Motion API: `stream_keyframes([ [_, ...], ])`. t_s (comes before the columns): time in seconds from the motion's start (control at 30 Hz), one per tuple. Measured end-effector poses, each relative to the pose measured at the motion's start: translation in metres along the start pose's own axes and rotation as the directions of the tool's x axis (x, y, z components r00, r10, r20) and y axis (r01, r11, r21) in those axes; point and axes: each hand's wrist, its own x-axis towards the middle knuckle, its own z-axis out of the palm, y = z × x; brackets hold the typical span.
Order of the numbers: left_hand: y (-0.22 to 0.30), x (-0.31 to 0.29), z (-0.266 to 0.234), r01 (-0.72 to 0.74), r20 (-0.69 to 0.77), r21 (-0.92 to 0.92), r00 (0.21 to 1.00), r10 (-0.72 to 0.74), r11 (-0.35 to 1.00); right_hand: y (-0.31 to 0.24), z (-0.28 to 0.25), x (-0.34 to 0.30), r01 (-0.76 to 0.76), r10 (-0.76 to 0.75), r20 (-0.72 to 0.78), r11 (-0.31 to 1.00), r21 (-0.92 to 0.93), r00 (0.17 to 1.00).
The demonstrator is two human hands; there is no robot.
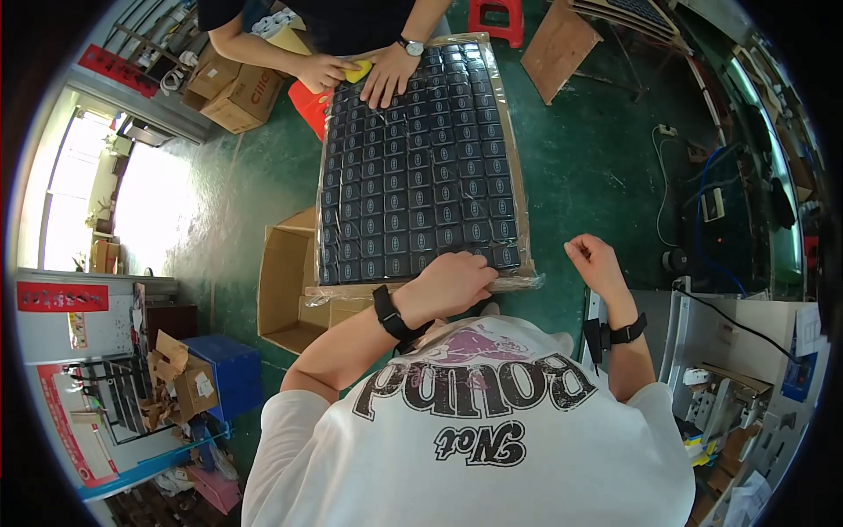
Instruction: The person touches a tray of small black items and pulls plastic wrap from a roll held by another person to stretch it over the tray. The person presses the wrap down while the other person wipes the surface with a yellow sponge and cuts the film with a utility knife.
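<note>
A board (529,255) edged in brown and lined with clear film bears rows of small black square pieces (395,198), each with a light oval mark. My left hand (452,285) is closed at the near edge of the rows, its bent fingertips at a black piece near the right corner. What lies under the fingers is partly hidden. My right hand (595,262) hangs in the air to the right of the board, apart from it. Its fingers are curled toward the thumb, and I cannot see whether anything small is between them. Black bands circle both my wrists.
Across the board, a co-worker's hand (386,79) lies flat on the pieces; the other is by a yellow object (358,70). An open carton (285,290) stands left of the board. Beyond are a red stool (496,19) and a leaning wooden panel (559,53).
</note>
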Motion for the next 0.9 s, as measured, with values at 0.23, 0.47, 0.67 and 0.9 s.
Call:
stream_keyframes([
  [0.23, -0.004, 0.000, 0.001, -0.029, -0.019, 0.003, 0.999, 0.029, 1.000, 0.006, -0.001, 0.000, 0.016, -0.016, -0.004, 1.000, -0.013, 1.000],
  [0.47, -0.005, -0.001, 0.002, -0.031, -0.020, -0.028, 0.999, 0.031, 0.999, 0.013, 0.003, -0.001, 0.013, -0.013, -0.018, 0.999, 0.033, 1.000],
  [0.67, -0.007, 0.002, 0.003, -0.037, -0.004, -0.020, 0.999, 0.037, 0.999, 0.009, 0.002, -0.001, -0.007, 0.007, -0.003, 1.000, 0.027, 1.000],
  [0.9, -0.009, 0.007, 0.003, 0.001, -0.002, -0.036, 1.000, -0.001, 0.999, 0.006, 0.004, 0.000, -0.024, 0.024, -0.002, 0.999, -0.027, 1.000],
])
